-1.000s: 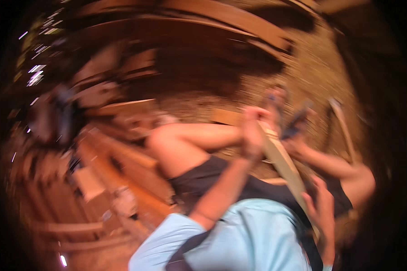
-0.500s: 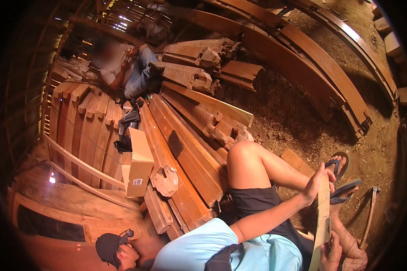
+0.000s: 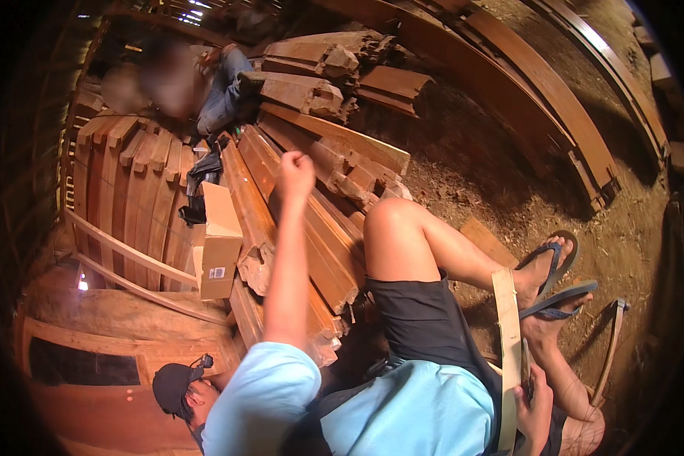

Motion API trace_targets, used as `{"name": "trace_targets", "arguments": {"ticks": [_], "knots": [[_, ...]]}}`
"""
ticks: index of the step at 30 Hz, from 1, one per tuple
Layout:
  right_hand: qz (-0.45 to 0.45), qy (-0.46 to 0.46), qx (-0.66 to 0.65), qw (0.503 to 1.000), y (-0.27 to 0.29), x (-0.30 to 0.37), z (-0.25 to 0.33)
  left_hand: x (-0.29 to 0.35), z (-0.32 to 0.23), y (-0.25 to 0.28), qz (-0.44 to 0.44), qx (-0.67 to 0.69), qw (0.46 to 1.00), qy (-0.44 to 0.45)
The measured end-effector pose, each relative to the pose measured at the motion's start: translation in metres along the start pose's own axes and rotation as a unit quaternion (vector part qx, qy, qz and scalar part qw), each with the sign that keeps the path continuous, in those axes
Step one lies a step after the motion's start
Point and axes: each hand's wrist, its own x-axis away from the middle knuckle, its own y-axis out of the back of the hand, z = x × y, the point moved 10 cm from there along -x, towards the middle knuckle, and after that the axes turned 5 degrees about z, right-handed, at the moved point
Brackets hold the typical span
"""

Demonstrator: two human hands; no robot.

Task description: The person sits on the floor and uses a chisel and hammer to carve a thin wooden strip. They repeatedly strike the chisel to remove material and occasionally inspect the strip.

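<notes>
My left hand (image 3: 296, 173) is raised over the brown wooden beams (image 3: 326, 251), its fingers curled closed. Whether anything lies inside those fingers is hidden. Low at the right, my right hand (image 3: 538, 410) is closed around a narrow dark-bladed knife (image 3: 526, 365), partly covered by the fingers. Its thumb lies at the edge of a pale, thin wooden strip (image 3: 508, 327). The strip stands nearly upright in front of my lap, with its top end by my sandalled feet.
A cardboard box (image 3: 219, 258) stands beside the beams at left. Another person wearing a black cap (image 3: 173, 391) is close at lower left; a person in jeans (image 3: 232, 87) sits far back. A long-handled tool (image 3: 610, 346) stands at right. Long curved boards (image 3: 539, 99) lie beyond.
My left hand has let go of the strip's upper end and swung up and left over the beams. My right hand and the strip have shifted slightly left in view.
</notes>
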Motion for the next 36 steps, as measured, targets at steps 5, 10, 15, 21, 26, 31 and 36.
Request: {"name": "trace_targets", "arguments": {"ticks": [5, 10, 15, 21, 26, 31, 36], "knots": [[0.029, -0.022, -0.001, 0.999, 0.004, -0.001, -0.006, -0.035, 0.194, 0.012, 0.072, -0.114, 0.99, 0.045], [-0.012, -0.004, -0.006, 1.0, 0.008, 0.007, -0.014, -0.04, 0.261, 0.004, 0.174, -0.143, 0.963, 0.146], [-0.013, -0.037, -0.025, 0.999, 0.005, 0.008, -0.016, -0.025, 0.225, -0.01, 0.188, -0.067, 0.952, 0.233], [-0.027, 0.006, -0.035, 0.999, 0.001, 0.006, -0.017, -0.022, 0.225, 0.009, 0.198, -0.182, 0.929, 0.255], [-0.021, -0.024, -0.029, 0.999, 0.002, 0.005, -0.015, 0.006, 0.221, -0.001, 0.211, -0.069, 0.894, 0.39], [-0.033, 0.004, -0.039, 0.999, -0.002, 0.001, -0.01, 0.013, 0.2, -0.007, 0.227, -0.02, 0.884, 0.407], [-0.015, -0.033, -0.014, 0.999, -0.007, -0.002, -0.011, 0.012, 0.199, -0.009, 0.176, -0.042, 0.905, 0.385]]}}
